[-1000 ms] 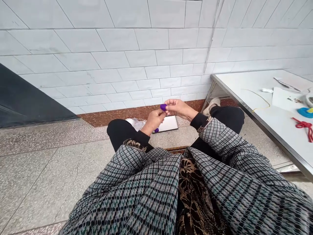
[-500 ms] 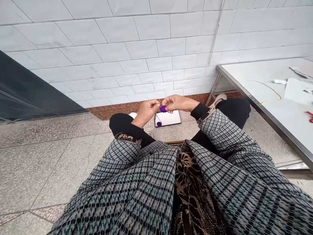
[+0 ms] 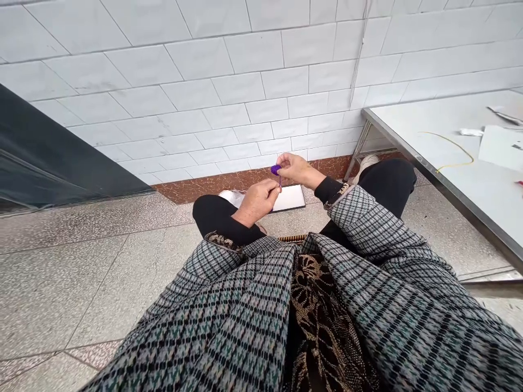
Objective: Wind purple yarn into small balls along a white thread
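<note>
My right hand (image 3: 293,166) pinches a small purple yarn bundle (image 3: 275,170) between thumb and fingers. From the bundle a short purple yarn strand (image 3: 280,181) runs down to my left hand (image 3: 260,201), whose thumb and forefinger are closed on it. Below the hands a shallow white box (image 3: 291,198) with a dark edge lies on the floor. My left hand covers the box's left part, and only a speck of purple shows at its lower edge there.
On the right stands a metal-edged table (image 3: 433,117) with a curved yellow cord (image 3: 460,147), white paper (image 3: 502,151) and a small white piece (image 3: 471,132) on it. White plastic (image 3: 232,197) lies beside my left knee. A tiled wall (image 3: 241,87) rises ahead.
My left hand has dropped and moved slightly right, drawing the strand downward. My right hand and the yarn bundle have risen a little. The purple ball in the box is now mostly covered.
</note>
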Motion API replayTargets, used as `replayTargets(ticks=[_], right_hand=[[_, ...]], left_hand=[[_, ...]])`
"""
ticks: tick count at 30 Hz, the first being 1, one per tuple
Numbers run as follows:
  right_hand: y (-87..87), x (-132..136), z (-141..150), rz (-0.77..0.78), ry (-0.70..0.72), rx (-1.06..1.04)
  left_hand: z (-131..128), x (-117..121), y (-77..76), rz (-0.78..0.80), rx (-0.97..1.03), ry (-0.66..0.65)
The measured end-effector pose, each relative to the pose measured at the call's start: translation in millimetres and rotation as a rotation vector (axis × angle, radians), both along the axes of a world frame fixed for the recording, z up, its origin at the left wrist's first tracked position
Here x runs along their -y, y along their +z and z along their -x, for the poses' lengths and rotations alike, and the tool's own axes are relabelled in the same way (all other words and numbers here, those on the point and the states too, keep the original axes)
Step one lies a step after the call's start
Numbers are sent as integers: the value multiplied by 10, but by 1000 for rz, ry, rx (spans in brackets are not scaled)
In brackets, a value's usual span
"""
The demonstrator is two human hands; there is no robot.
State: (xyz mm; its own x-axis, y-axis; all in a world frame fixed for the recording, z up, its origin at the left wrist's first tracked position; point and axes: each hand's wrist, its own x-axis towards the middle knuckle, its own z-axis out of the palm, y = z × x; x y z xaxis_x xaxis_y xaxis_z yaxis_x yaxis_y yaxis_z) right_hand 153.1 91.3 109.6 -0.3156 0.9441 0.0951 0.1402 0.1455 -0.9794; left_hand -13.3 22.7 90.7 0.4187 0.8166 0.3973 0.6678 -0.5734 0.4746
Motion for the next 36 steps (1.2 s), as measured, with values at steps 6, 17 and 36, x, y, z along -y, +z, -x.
replayTargets(ticks=[6, 17, 36], right_hand=[[-43, 142, 60, 31, 156, 129], [55, 265, -92, 335, 149, -186], [-119, 265, -38, 501, 283, -178]], left_hand=[[129, -108, 195, -79, 15, 127], [25, -227, -322, 229, 213, 89], [142, -246, -452, 199, 351, 221]])
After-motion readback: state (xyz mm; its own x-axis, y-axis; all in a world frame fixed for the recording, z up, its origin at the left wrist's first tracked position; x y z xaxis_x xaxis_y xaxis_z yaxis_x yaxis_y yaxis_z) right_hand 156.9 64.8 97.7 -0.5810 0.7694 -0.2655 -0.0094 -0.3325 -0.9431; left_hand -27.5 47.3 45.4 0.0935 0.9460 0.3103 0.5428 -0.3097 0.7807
